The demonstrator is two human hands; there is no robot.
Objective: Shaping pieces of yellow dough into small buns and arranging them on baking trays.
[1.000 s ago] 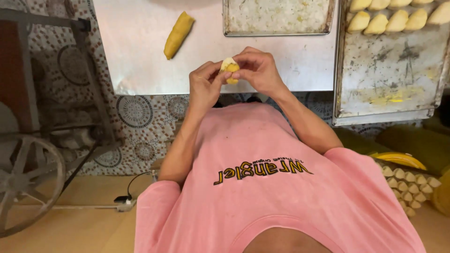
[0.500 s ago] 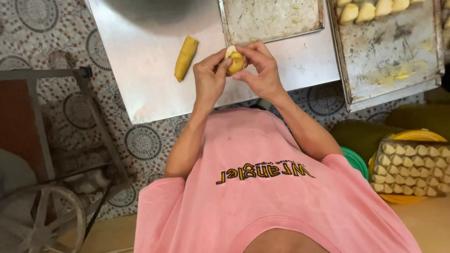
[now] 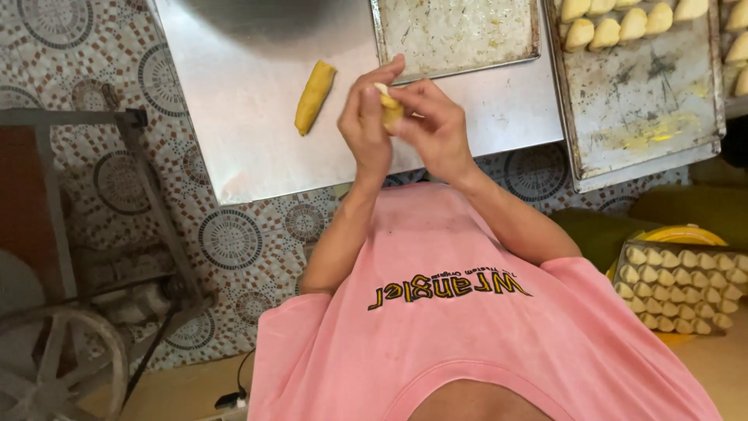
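pinching a soft yellow dough piece (image 3: 389, 109) between both hands, left hand (image 3: 366, 125) and right hand (image 3: 433, 129), above the steel table (image 3: 249, 93)

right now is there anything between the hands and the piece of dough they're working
No. The left hand and right hand both close directly on the small yellow dough piece, above the metal table. The yellow dough roll lies apart, to the left.

The tabletop (image 3: 257, 93) is smooth sheet metal with a dull sheen. At its far edge a metal tray (image 3: 456, 35) looks floury and rough; the baking sheet (image 3: 647, 101) beside it is stained, scuffed metal. The dough roll (image 3: 315, 97) looks matt and soft, the shirt (image 3: 483, 343) plain cloth
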